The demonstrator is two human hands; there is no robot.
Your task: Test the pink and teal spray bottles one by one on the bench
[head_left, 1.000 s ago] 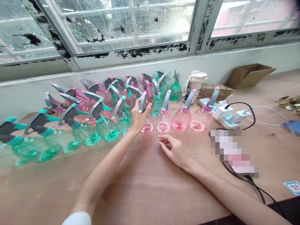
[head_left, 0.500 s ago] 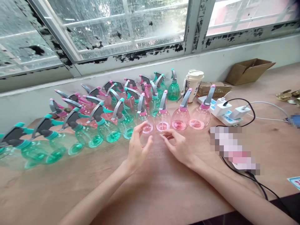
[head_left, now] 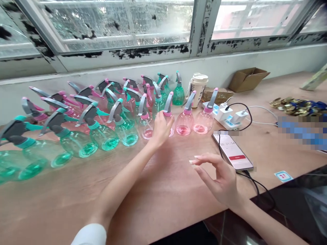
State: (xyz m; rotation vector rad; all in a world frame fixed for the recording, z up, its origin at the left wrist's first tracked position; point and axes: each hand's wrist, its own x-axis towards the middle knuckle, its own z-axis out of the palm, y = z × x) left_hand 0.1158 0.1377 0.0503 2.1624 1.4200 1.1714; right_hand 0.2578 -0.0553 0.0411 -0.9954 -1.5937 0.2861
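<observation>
My left hand (head_left: pixel 161 131) is closed round the neck and upper body of a pink spray bottle (head_left: pixel 168 106) with a grey trigger, hiding much of it. The bottle stands upright on the table. To its left is another pink bottle (head_left: pixel 147 127), close to my fingers. On the right side of my left hand stand two more pink bottles, one nearer (head_left: pixel 185 123) and one farther (head_left: pixel 203 121). Over the table, in front of the phone, my right hand (head_left: pixel 223 180) hovers with bent fingers, thumb close to the fingertips and nothing held.
Green spray bottles (head_left: pixel 103 136) line the left side, with more pink and green ones behind. A lidded paper cup (head_left: pixel 198 88), cardboard box (head_left: pixel 247 80) and power strip with chargers (head_left: pixel 227 117) stand at the back. A phone (head_left: pixel 236 151) with cables lies at right.
My left hand has reached forward onto a pink spray bottle. My right hand has drawn back towards me and to the right. The view has turned to the right.
</observation>
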